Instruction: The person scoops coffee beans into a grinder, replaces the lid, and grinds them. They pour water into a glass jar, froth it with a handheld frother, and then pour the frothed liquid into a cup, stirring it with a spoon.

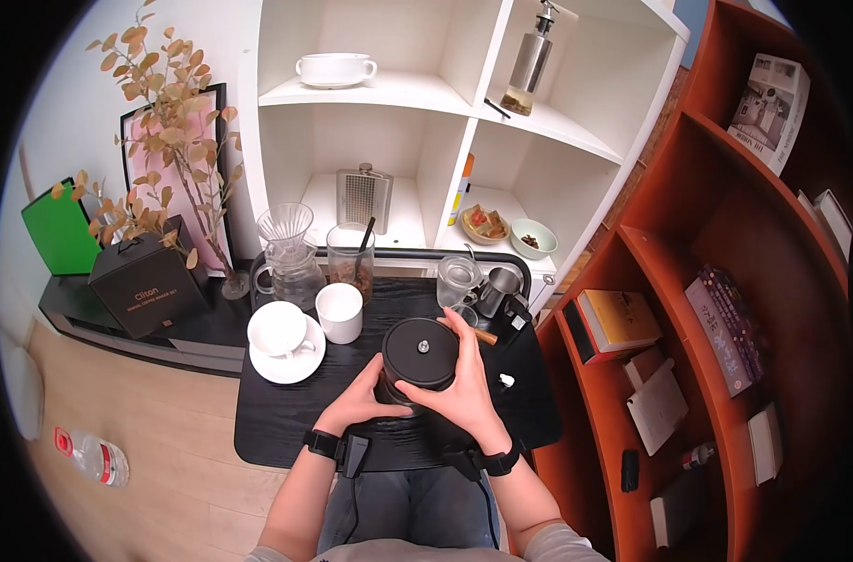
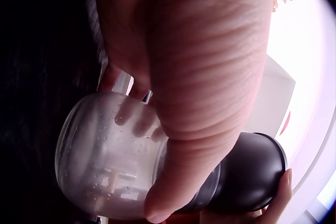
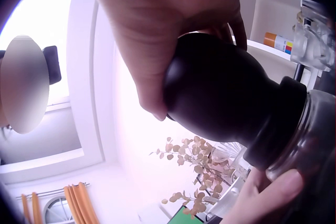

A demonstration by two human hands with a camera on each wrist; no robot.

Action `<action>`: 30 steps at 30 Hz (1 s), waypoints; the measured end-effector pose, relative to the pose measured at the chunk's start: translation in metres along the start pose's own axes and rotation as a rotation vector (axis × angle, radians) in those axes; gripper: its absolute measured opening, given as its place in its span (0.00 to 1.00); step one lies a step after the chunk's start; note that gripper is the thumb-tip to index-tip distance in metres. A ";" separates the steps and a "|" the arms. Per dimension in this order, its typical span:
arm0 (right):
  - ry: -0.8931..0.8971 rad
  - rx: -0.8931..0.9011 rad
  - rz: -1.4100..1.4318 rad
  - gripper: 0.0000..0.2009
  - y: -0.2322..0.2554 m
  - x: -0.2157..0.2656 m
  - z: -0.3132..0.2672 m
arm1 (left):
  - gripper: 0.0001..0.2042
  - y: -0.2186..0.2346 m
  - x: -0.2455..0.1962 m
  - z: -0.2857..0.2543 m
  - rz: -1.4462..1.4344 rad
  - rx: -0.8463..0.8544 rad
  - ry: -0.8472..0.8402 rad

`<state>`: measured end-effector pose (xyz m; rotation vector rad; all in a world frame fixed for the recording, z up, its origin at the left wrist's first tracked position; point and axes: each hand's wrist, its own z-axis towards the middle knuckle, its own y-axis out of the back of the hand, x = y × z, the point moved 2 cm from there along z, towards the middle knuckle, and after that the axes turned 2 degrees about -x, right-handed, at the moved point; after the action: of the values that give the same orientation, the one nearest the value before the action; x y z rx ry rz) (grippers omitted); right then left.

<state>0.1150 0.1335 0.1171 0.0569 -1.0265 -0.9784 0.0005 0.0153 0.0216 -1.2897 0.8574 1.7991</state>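
Note:
A manual coffee grinder (image 1: 417,348) with a round black top and a small metal nut stands between both hands over the black table. My left hand (image 1: 359,401) grips it low, thumb and fingers around the clear glass jar (image 2: 100,150) near its neck; water drops show on the glass. Higher up, my right hand (image 1: 464,389) holds the black upper body (image 3: 215,85), fingers spread around its side. Behind the grinder lies a wooden-ended piece (image 1: 485,336), and a small white item (image 1: 507,380) is to the right.
On the table's left are a white cup (image 1: 276,330) on a saucer (image 1: 290,373), a white mug (image 1: 340,314), a glass carafe (image 1: 297,272) with a dripper and a glass tumbler (image 1: 351,258). A glass pitcher (image 1: 457,281) and metal jug (image 1: 495,292) stand behind right.

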 end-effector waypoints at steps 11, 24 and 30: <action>-0.049 0.073 0.081 0.55 0.002 -0.006 0.002 | 0.46 0.001 0.001 -0.001 0.010 0.000 0.034; -0.055 0.076 0.182 0.54 0.001 -0.015 -0.001 | 0.43 0.000 -0.004 0.000 0.011 -0.004 0.031; -0.019 0.067 0.093 0.51 0.001 -0.015 0.001 | 0.43 0.002 0.000 0.000 0.025 -0.004 0.032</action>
<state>0.1123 0.1455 0.1079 0.0544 -1.0702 -0.8612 -0.0008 0.0140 0.0220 -1.3188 0.8924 1.8047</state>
